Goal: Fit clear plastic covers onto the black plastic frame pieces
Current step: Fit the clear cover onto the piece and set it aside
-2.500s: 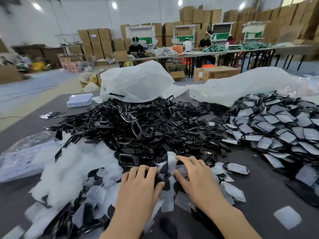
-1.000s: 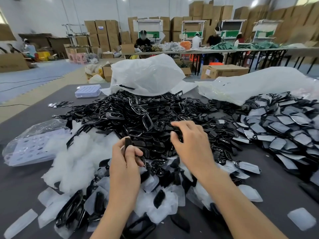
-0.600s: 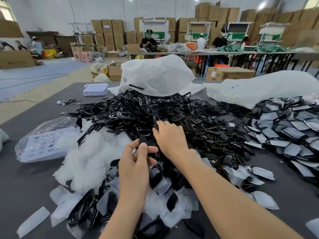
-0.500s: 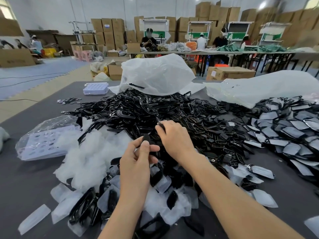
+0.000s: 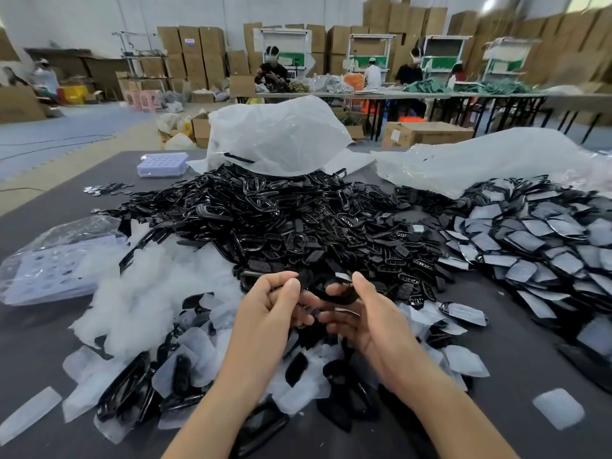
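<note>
- The heap of black frames (image 5: 281,220) fills the middle of the table (image 5: 39,352). The loose clear covers (image 5: 139,293) lie in a pale drift to its left and under the wrists, so both supplies look within easy reach
- The covered pieces (image 5: 530,240) spread out to the right, probably the place for finished work, apart from the bare frames
- The left hand (image 5: 265,306) pinches one end of a frame piece (image 5: 334,294) between thumb and curled fingers. The right hand (image 5: 367,316) grips the other end, thumb on top and fingers curled beneath, just above the near edge of the heap
- Whether a cover is already between the fingers cannot be told
- The step should go best with the piece turned open face up, the cover lined up at one end, then pressed evenly round the rim so the thin plastic does not crease
- The room is a large workshop, with cardboard boxes (image 5: 192,51) stacked along the back wall and people at long tables (image 5: 397,94)
- The dark grey table carries two big plastic bags (image 5: 275,134) at its far side, a bag of trays (image 5: 49,260) on the left and a small lilac tray (image 5: 162,164) beyond it
</note>
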`<action>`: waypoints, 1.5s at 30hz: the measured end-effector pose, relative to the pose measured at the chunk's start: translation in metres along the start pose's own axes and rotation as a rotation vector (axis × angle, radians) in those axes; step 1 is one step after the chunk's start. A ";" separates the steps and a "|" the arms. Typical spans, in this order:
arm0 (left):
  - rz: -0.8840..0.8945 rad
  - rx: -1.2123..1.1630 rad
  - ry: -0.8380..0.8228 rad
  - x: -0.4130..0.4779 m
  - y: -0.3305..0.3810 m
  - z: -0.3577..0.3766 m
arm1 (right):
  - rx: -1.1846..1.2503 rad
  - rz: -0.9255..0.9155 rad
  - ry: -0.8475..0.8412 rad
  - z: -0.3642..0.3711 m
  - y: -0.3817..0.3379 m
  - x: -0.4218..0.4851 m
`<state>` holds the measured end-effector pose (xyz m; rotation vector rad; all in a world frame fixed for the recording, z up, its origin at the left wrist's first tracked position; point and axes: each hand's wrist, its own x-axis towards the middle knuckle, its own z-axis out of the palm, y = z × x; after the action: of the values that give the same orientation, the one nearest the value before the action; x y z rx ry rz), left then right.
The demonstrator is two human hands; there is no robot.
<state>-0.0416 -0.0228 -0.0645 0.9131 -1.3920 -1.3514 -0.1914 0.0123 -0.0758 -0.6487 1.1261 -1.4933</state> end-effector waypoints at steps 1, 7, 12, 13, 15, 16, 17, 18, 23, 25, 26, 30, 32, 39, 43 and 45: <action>-0.005 0.004 -0.004 0.000 0.000 0.000 | -0.016 -0.010 -0.026 -0.002 0.002 0.001; -0.032 0.003 0.002 0.002 -0.004 0.000 | -0.041 -0.013 -0.126 -0.004 0.004 -0.001; -0.051 -0.005 0.008 0.003 -0.006 -0.002 | -0.263 -0.113 -0.102 -0.007 0.007 -0.001; -0.047 -0.007 0.005 0.003 -0.006 -0.002 | -0.304 -0.134 -0.101 -0.007 0.007 -0.001; -0.041 -0.008 0.002 0.003 -0.006 -0.002 | -0.346 -0.158 -0.102 -0.007 0.007 -0.003; -0.042 -0.008 0.003 0.003 -0.007 -0.002 | -0.370 -0.177 -0.094 -0.008 0.007 -0.003; -0.043 -0.008 0.003 0.004 -0.007 -0.002 | -0.407 -0.204 -0.073 -0.009 0.007 -0.003; -0.045 -0.004 0.001 0.004 -0.007 -0.002 | -0.455 -0.235 -0.044 -0.011 0.007 -0.003; -0.030 0.050 0.010 0.006 -0.010 -0.005 | -0.535 -0.318 0.046 -0.013 0.006 0.000; -0.044 0.071 0.007 0.006 -0.011 -0.005 | -0.453 -0.289 0.028 -0.013 0.005 -0.001; -0.054 0.066 0.001 0.006 -0.012 -0.005 | -0.381 -0.263 0.023 -0.013 0.005 -0.001; -0.070 0.068 -0.011 0.006 -0.012 -0.004 | -0.129 -0.143 0.009 -0.012 0.002 -0.002; -0.071 0.072 -0.012 0.006 -0.013 -0.004 | -0.074 -0.105 -0.006 -0.012 0.001 -0.002; -0.077 0.055 -0.015 0.006 -0.013 -0.004 | 0.134 -0.070 -0.089 -0.012 0.000 0.002; -0.066 0.047 -0.023 0.005 -0.012 -0.005 | 0.151 -0.104 -0.157 -0.011 0.000 0.002; -0.058 0.053 -0.025 0.005 -0.012 -0.006 | 0.113 -0.132 -0.140 -0.009 0.000 0.001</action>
<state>-0.0388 -0.0304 -0.0760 0.9808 -1.4357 -1.3791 -0.2000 0.0140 -0.0796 -0.7494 0.8999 -1.5853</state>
